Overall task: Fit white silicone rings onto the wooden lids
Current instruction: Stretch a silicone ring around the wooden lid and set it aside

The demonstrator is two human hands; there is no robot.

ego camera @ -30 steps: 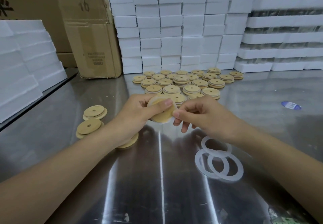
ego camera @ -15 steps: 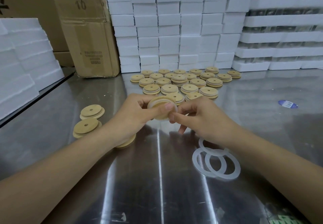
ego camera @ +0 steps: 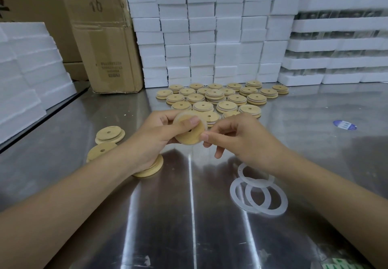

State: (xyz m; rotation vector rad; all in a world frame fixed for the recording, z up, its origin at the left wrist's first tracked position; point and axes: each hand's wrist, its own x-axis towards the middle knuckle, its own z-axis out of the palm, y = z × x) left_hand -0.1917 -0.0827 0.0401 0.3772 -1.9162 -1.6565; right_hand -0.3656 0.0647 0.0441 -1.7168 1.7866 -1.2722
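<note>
We held one wooden lid up above the table, tilted with its flat face and small centre hole toward us. A white silicone ring sat round its upper and right edge; whether it was seated all the way round we could not tell. Our left hand gripped the lid, thumb pressed on the face and fingers curled behind it. Our right hand pinched the ring at the lid's right edge between thumb and forefinger, the other fingers loosely curled below.

Under the left wrist lay another lid, and two more lids lay just beyond the left forearm. Three loose rings lay overlapping on the table beside the right forearm. Behind the hands a spread of lids covered the table, some stacked in twos. A blue label lay far to the right. At the back stood a cardboard box and a wall of white foam blocks.
</note>
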